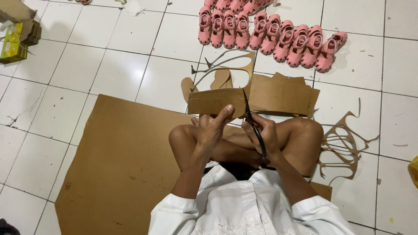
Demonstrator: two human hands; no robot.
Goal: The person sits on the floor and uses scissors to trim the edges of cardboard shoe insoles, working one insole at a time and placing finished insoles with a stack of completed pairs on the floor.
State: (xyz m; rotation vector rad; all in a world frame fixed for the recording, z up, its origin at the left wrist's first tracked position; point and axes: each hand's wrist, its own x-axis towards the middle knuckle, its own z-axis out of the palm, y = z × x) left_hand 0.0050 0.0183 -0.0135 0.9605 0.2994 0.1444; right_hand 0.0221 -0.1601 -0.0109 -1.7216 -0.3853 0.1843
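The cardboard piece (215, 102) is held above the person's crossed knees, at the middle of the scene. The left hand (212, 130) grips its near edge, thumb pressed on top and fingers closed beneath. The right hand (264, 135) is closed around the handles of a pair of dark scissors (251, 122), whose blades point away from the person and meet the right end of the cardboard piece.

Just beyond the cardboard piece, on the tiled floor (87, 65), lie cardboard offcuts (226, 69) with curved shapes cut out, and beside them to the right a wider folded cardboard panel (283, 93). Further beyond, two rows of pink children's sandals (270, 32) stand side by side, touching one another. To the right of the cardboard piece, past the person's knee, a skeleton of cut-out cardboard waste (344, 146) lies flat on the tiles.

Below and left of the cardboard piece, a large cardboard sheet (117, 161) is spread under the seated person. Well to the far left, small yellow-green boxes (12, 45) sit beside a brown carton (19, 13); their contents cannot be seen.
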